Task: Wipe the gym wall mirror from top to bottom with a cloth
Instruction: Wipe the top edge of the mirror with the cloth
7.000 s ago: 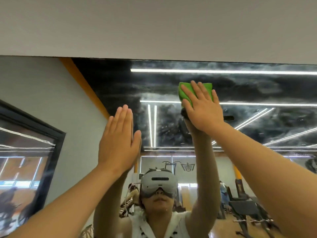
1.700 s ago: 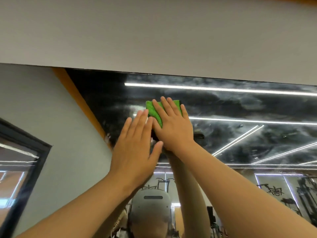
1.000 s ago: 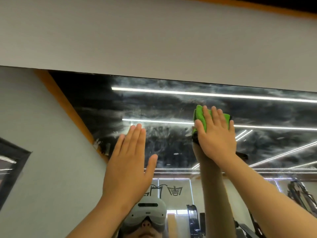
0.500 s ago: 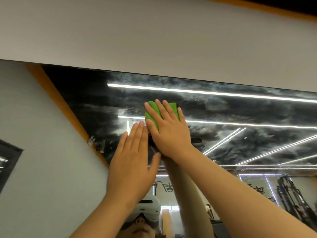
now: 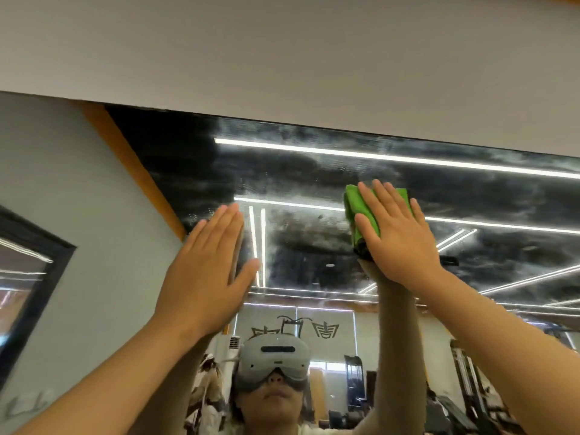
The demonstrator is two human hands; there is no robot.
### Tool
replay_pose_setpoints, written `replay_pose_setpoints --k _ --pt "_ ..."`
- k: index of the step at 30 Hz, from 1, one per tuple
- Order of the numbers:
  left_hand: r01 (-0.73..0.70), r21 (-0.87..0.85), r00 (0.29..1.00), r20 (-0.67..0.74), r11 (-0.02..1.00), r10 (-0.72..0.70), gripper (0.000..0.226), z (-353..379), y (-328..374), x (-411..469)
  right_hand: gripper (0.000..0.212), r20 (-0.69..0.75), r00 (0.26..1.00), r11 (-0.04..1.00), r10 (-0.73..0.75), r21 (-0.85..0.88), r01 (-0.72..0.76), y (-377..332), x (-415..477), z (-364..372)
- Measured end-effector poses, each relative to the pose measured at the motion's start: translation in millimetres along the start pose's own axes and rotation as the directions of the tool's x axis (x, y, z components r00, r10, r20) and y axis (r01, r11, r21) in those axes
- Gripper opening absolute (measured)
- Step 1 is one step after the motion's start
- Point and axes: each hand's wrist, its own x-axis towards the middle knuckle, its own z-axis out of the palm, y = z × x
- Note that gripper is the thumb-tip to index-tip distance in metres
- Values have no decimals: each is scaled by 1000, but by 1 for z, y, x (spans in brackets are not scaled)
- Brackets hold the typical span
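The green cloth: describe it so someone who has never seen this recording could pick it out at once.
Start at the wall mirror, whose upper glass is dark and smeary. In that upper part, right of centre, the right hand presses flat on the green cloth. It is the only bright green thing in view; the left hand, lower and further left, is bare.

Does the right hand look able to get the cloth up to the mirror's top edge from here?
Probably yes: the right hand presses the cloth flat on the mirror somewhat below its top edge, with only bare glass between them.
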Motion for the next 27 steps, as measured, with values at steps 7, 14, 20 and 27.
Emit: replay_pose_setpoints --k 7,14,20,27 --pt "17 21 999 31 1000 -18 84 -1 1 0 66 -22 988 989 151 14 -150 60 -16 -13" --pt "5 48 1000 15 999 -6 82 1 2 0 58 -64 916 918 396 42 -393 26 -31 -4" --pt "-8 57 1000 -10 998 9 78 4 -1 -1 58 -52 948 948 315 49 -313 -61 -11 13" --pt "-30 63 1000 -6 998 30 81 5 -1 0 58 -3 989 989 148 26 -148 -146 19 29"
